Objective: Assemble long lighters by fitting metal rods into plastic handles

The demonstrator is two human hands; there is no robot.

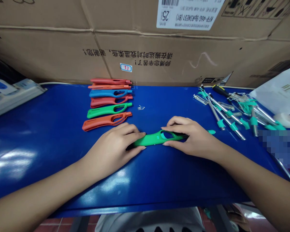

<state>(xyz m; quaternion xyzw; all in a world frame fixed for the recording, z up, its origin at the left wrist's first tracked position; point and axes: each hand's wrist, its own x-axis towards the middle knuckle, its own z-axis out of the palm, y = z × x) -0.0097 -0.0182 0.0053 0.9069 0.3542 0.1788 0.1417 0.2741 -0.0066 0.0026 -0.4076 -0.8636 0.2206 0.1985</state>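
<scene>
A green utility lighter body (151, 139) lies low over the blue table, held at both ends. My left hand (114, 141) is closed on its wide end, thumb and fingers on opposite sides. My right hand (192, 137) pinches the other end around the finger opening, where a teal trigger (167, 135) shows. A teal tip (211, 131) shows just beyond my right hand; what it joins is hidden. Beyond my left hand, several lighter shells lie in a row, among them an orange shell (99, 123), a green shell (100, 112) and a blue shell (100, 93).
Small pale pins (141, 108) lie beside the row. At the right are metal lighter tubes (226, 116) with teal parts, a screwdriver (220, 91) and a white bag (277, 90). A large cardboard box (62, 54) walls the back. The blue table's (140, 190) front edge is near me.
</scene>
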